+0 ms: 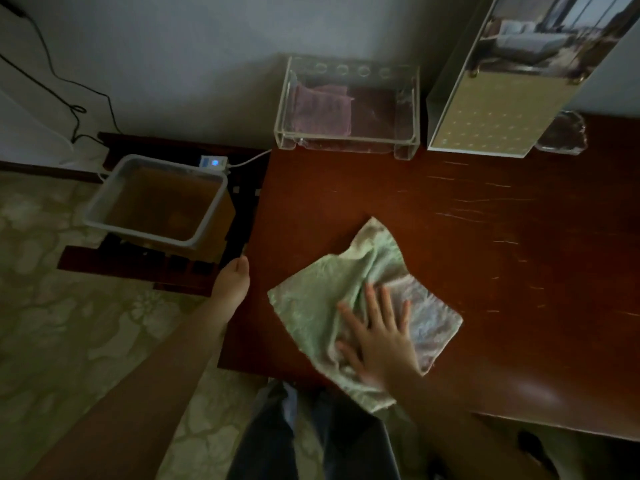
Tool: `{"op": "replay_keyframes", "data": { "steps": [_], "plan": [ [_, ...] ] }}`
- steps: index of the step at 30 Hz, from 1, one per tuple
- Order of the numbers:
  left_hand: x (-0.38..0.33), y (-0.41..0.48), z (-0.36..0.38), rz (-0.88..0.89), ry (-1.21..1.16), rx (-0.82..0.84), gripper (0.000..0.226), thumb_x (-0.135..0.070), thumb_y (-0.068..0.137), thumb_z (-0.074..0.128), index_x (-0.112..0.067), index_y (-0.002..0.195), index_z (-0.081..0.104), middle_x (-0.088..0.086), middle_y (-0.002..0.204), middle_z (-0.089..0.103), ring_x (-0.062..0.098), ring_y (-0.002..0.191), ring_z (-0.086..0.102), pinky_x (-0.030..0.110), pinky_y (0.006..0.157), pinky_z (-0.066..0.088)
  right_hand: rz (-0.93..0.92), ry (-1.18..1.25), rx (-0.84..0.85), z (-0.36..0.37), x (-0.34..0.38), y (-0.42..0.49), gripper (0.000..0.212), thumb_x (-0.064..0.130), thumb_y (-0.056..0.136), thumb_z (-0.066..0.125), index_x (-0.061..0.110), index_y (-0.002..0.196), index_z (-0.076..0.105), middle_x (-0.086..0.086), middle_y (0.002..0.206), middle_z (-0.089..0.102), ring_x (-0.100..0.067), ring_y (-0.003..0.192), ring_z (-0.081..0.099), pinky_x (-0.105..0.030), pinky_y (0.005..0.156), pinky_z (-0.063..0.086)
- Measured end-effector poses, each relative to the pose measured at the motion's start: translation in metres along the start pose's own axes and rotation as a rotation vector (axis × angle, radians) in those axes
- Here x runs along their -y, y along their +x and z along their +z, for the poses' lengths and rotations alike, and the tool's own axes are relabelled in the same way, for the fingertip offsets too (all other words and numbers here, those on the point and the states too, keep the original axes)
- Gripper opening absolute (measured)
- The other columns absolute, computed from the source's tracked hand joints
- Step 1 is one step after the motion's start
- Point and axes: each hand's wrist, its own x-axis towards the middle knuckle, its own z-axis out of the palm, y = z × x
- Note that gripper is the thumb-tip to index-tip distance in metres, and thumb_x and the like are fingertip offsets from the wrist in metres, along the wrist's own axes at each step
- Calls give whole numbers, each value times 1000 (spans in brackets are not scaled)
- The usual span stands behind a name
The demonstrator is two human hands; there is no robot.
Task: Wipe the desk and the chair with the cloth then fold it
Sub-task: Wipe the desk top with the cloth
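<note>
A pale green cloth point(322, 303) lies spread and rumpled on the dark red-brown wooden desk point(485, 244), near its front left corner. My right hand point(377, 337) rests flat on the cloth with its fingers spread, pressing it onto the desk. My left hand point(233, 278) is at the desk's left edge, gripping or resting on the edge; its fingers are hidden. A dark wooden chair point(138, 268) stands left of the desk, partly hidden under a tub.
A grey plastic tub point(104, 223) sits on the chair. At the desk's back stand a clear acrylic box point(346, 142) with folded cloths and a tall white-and-gold box point(498, 112). A glass dish point(564, 136) sits behind it. Cables run along the wall.
</note>
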Motion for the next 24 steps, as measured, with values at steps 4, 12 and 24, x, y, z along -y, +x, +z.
{"op": "replay_keyframes", "data": {
  "steps": [4,12,24],
  "plan": [
    [-8,10,4,46,52,68,54,-42,102,18,-12,147,28,10,151,31,29,139,29,41,111,24,-153,14,-20,1,30,-2,60,66,91,25,41,145,25,-17,152,22,-40,140,14,-67,103,25],
    [-14,34,-10,-55,-16,294,55,-44,102,19,-23,151,8,3,158,12,25,145,13,43,115,15,-155,105,138,-8,91,36,63,74,83,33,45,139,35,-8,152,29,-40,136,23,-66,81,42],
    [-52,64,2,71,-199,244,54,-39,102,27,-20,151,13,1,154,23,22,141,24,33,107,26,167,64,17,-50,30,179,62,72,88,9,50,142,-11,0,157,-18,-30,141,-24,-72,100,-11]
  ]
}}
